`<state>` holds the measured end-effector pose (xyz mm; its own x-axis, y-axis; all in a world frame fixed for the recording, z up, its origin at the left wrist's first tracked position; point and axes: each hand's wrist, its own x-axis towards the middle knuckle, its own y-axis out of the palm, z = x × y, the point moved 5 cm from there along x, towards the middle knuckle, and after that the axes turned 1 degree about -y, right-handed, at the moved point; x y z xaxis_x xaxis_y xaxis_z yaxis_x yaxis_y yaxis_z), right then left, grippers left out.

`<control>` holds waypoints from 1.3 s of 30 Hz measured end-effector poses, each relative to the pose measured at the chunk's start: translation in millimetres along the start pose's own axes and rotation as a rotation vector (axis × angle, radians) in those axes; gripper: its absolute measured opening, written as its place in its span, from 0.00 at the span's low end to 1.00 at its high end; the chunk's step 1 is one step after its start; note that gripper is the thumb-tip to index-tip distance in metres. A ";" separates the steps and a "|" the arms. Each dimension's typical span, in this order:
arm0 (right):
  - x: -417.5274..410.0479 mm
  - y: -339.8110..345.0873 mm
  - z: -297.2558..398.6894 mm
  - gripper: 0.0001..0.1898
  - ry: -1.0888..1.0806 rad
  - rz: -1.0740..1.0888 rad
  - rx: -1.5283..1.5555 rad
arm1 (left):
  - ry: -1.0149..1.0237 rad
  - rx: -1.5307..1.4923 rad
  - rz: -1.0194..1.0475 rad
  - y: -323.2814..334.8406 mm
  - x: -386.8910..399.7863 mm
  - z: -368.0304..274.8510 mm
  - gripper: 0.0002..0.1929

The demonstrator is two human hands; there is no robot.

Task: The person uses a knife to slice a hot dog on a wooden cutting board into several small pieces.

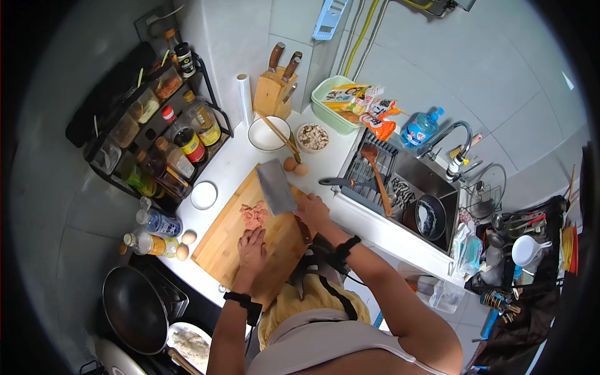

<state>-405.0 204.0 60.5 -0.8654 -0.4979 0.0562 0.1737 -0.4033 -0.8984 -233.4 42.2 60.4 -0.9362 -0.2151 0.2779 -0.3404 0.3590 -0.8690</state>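
Note:
On the wooden cutting board (225, 236) lies a small pile of chopped pink meat (254, 214). My left hand (252, 248) rests palm down on the board, its fingertips at the near edge of the meat. A wide cleaver (275, 186) lies to the right of the pile, its blade almost flat over the board. My right hand (313, 213) grips it where blade meets handle, and the brown handle shows below the fingers. Two eggs (296, 167) sit just beyond the board, near the blade's far end.
Behind the board are a white bowl (269, 133) with chopsticks, a bowl of chopped pieces (312, 137) and a knife block (275, 91). A sink (433, 176) is at right. Left are a small white dish (204, 195), two eggs (185, 244), a spice rack (218, 112) and a wok (133, 309).

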 end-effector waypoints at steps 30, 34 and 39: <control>378.2 -189.0 -258.1 0.15 0.528 0.125 0.713 | -0.653 -0.430 -0.327 -31.9 -24.3 -24.0 0.14; 373.8 -213.9 -201.3 0.12 0.389 -0.078 1.053 | -0.647 -0.436 -0.338 -38.8 -26.9 -24.5 0.13; 334.6 -306.8 -118.9 0.12 0.094 -0.285 1.205 | -0.674 -0.535 -0.257 -37.3 -33.7 -15.9 0.09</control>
<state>-803.7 252.4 303.2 -0.9648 -0.2401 0.1073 0.2520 -0.9608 0.1158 -190.5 50.5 89.9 -0.6331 -0.7741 -0.0082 -0.6853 0.5653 -0.4591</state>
